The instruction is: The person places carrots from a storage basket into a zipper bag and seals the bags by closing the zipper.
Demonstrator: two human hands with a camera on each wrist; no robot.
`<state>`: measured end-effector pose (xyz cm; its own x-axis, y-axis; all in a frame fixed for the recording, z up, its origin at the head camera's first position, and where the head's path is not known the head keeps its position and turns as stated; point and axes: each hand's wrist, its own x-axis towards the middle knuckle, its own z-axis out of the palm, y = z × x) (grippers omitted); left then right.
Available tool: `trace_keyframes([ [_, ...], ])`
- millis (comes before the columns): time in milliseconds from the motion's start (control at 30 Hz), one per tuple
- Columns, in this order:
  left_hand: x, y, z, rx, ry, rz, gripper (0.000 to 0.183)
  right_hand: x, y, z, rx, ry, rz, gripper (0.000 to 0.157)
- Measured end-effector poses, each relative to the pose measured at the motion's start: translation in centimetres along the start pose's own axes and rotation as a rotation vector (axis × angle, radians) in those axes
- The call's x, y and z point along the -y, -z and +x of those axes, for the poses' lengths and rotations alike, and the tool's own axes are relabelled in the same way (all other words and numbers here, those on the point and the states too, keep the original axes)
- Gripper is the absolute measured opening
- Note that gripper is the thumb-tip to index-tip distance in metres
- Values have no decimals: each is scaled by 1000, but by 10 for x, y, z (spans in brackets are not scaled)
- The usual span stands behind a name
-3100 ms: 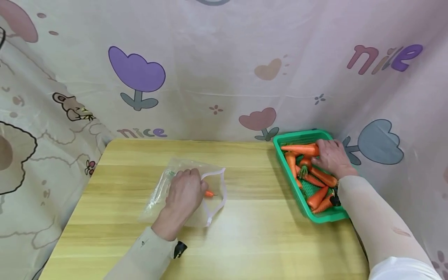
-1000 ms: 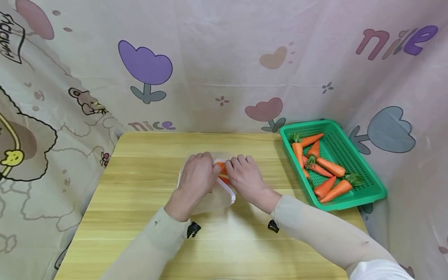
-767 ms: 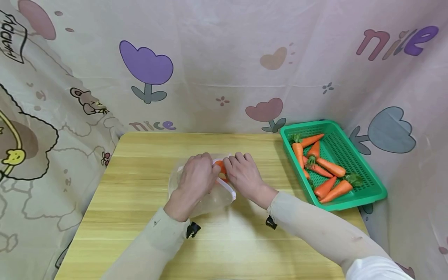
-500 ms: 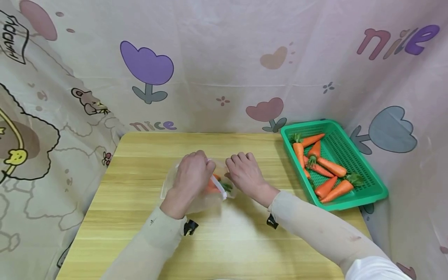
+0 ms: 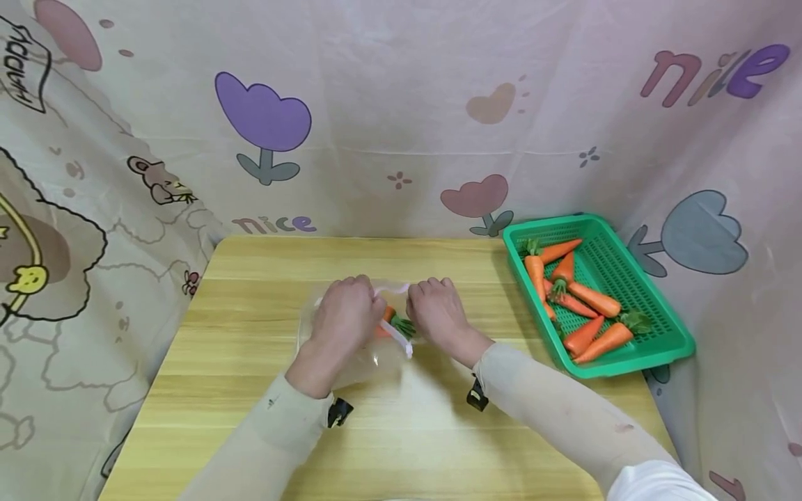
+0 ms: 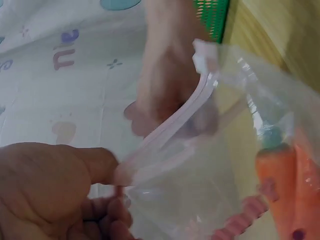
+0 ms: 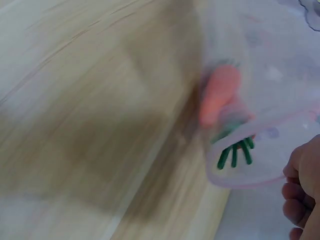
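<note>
A clear zip bag (image 5: 363, 367) with a pale strip (image 6: 175, 122) along its mouth is held just over the middle of the table. My left hand (image 5: 346, 313) pinches the mouth's edge between thumb and fingers, as the left wrist view shows. At the far side of the opening, my right hand (image 5: 440, 313) has curled fingers and pinches the rim in the right wrist view. Inside lie carrots (image 6: 277, 187); one carrot's green top (image 5: 404, 325) points toward the opening. My left hand hides part of the bag in the head view.
A green plastic basket (image 5: 679, 344) stands at the right of the wooden table (image 5: 250, 431), with several carrots (image 5: 595, 299) in it. A patterned curtain (image 5: 376, 104) hangs behind the table and along both sides.
My right hand has left the basket, where it gripped a carrot, and come to the bag's mouth. That carrot is gone from the basket. A leafy carrot top now shows inside the bag.
</note>
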<state>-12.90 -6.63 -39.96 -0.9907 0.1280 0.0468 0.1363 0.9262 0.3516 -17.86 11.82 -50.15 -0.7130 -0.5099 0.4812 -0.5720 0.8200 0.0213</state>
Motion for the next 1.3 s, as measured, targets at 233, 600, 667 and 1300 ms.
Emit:
trace_keyframes([
  [233,-5,-40,-7,-152,-237,287,25,-5,-2,3,34,-119,74,22],
  [600,5,-34,2,-210,-188,134,23,-10,-4,-1,93,-165,100,21],
  [667,6,-30,3,-160,-147,96,22,-13,0,-1,75,-137,87,21],
  [1300,10,-37,-3,-48,-33,-89,21,-123,64,-26,-95,-53,-140,15],
])
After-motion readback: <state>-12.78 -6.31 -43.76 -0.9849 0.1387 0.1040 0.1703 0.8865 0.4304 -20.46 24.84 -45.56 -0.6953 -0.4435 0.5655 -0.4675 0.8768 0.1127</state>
